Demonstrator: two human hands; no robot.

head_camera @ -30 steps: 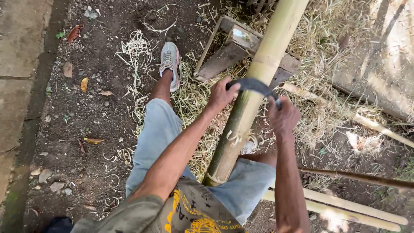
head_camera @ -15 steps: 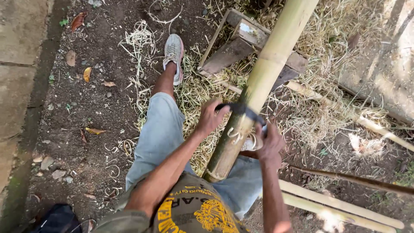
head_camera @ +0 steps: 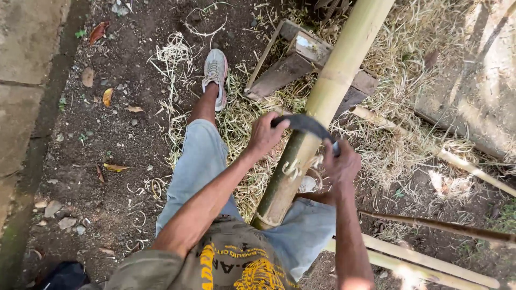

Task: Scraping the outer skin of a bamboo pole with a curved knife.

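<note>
One head-worn camera is looking steeply down, close above the bamboo pole (head_camera: 317, 123), which is slanting up toward the frame's top.

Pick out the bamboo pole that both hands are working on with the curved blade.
It is the thick bamboo pole slanting up between the person's legs. The left hand and right hand hold the curved blade across it; the thinner poles lie on the ground at right.
</note>
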